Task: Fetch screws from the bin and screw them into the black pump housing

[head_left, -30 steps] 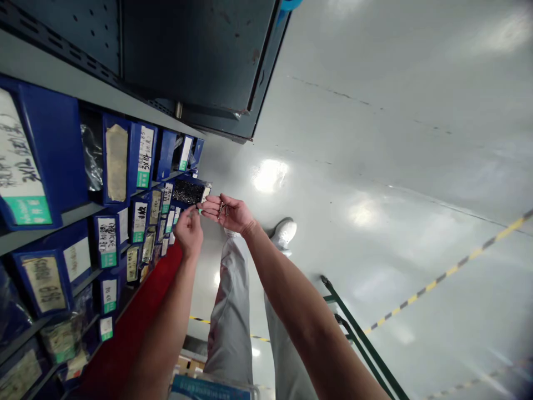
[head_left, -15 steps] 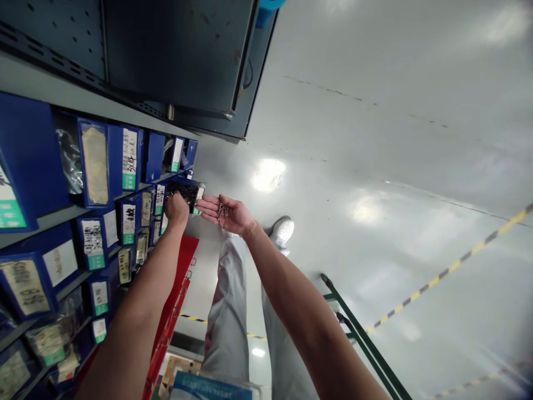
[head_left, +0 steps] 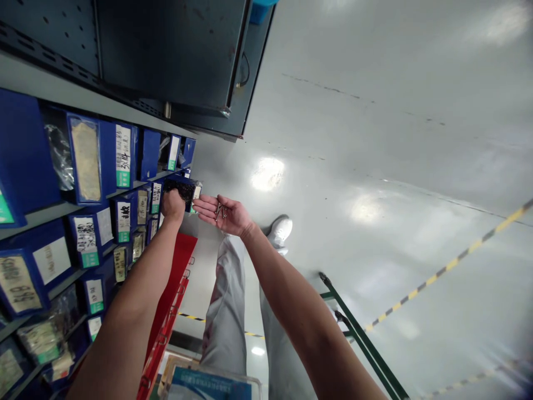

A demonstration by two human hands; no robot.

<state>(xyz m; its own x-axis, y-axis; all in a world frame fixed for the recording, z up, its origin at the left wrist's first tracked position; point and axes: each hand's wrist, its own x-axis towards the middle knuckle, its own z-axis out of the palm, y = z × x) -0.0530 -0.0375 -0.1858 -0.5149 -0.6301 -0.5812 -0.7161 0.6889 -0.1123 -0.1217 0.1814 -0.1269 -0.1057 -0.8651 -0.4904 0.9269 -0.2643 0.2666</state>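
The grey floor (head_left: 375, 139) spreads wide to the right of the open bin (head_left: 188, 189), which I take as my marker for everything else. The shelving rack (head_left: 45, 214) runs off to the left of that bin, its labelled blue bins (head_left: 120, 155) facing outward in rows, I judge so that each label can be read from the aisle. Above the open bin hangs a dark cabinet (head_left: 175, 50). Below it, towards me, slopes a red panel (head_left: 177, 272), and well off to its lower right stands a green cart frame (head_left: 358, 328). The open bin juts out past its neighbours and shows a mass of small dark parts; that overhang is likely what lets a hand in from the top. My left arm stretches along the rack, and my left hand (head_left: 172, 203) sits knuckles-up at the near edge of the open bin with its fingertips sunk among the parts. They are hidden, so I cannot tell whether they pinch anything. My right hand (head_left: 227, 215) hovers just to the right of the bin, close to its label end, palm up, fingers spread and slightly cupped. I judge it is held level like a tray so that the few screws (head_left: 220, 210) lying across the palm do not roll off.
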